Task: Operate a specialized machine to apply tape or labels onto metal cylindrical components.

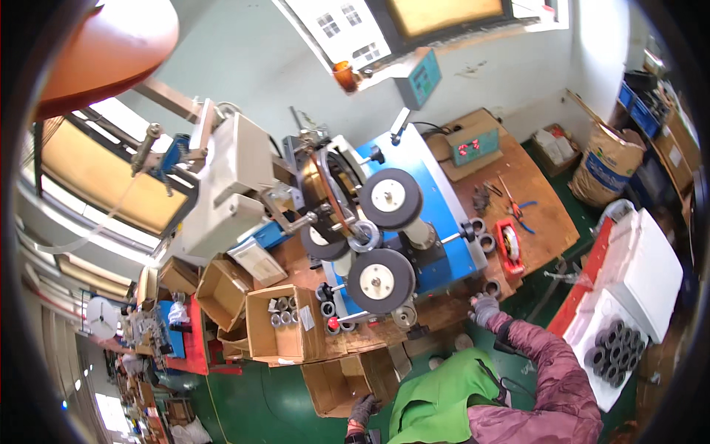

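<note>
Right hand [485, 310] near ring [492, 288] at bench [551, 222] edge, left hand [362, 410] at box [329, 388] — too small, can't tell either grip. Risk: a sleeve bump could knock the ring off.

Red digits [467, 149] glow on a teal display box [487, 145]; blue print [606, 177] on the brown sack [614, 148] is too small to make out, and markings on the teal panel [424, 78] are blurred

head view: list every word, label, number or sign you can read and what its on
Teal display box: red digits, too blurred to read surely.
Brown sack: blue print, too blurred.
White label in an open carton: too small.
Upper teal panel: markings too small.
</note>
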Action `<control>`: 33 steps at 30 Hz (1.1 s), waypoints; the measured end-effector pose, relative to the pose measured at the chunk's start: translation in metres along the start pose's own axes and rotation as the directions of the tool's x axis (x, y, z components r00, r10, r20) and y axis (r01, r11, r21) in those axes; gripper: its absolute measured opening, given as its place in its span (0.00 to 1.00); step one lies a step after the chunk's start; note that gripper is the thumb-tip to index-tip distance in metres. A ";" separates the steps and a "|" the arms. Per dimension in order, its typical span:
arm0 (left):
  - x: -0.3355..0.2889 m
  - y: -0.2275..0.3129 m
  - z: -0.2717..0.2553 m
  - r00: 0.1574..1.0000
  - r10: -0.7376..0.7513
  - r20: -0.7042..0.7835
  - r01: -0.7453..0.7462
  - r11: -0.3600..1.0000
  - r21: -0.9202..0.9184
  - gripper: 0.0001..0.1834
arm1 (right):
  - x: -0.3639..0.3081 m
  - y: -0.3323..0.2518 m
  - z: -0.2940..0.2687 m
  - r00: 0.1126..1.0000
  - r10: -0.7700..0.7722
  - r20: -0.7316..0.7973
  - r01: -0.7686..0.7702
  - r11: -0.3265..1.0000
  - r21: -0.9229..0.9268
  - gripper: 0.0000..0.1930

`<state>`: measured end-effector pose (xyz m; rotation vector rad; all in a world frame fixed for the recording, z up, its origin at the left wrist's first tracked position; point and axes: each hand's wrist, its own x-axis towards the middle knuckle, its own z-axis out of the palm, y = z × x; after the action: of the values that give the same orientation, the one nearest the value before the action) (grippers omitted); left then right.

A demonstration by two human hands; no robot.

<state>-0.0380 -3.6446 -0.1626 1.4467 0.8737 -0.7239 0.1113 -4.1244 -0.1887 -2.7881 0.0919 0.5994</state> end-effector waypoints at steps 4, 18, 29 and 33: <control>-0.017 0.026 0.014 1.000 0.016 0.008 -0.016 0.999 0.035 0.21 | -0.030 0.001 -0.004 0.996 0.061 -0.066 -0.051 0.988 0.143 0.19; -0.001 0.002 -0.051 0.985 -0.166 -0.052 0.174 0.926 0.336 0.19 | -0.072 -0.001 0.064 0.992 -0.034 0.120 -0.050 0.771 0.635 0.14; -0.010 0.118 0.126 0.984 0.078 0.157 -0.129 0.929 0.346 0.20 | -0.062 0.072 0.045 0.972 0.139 0.190 -0.231 0.724 0.650 0.15; -0.021 0.110 0.136 0.961 0.066 0.268 -0.155 0.932 0.328 0.20 | -0.075 0.065 0.042 0.966 0.171 0.192 -0.256 0.727 0.638 0.15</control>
<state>0.0537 -3.7795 -0.0970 1.6537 0.4753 -0.9875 0.0187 -4.1745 -0.2121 -2.0515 0.5072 0.6331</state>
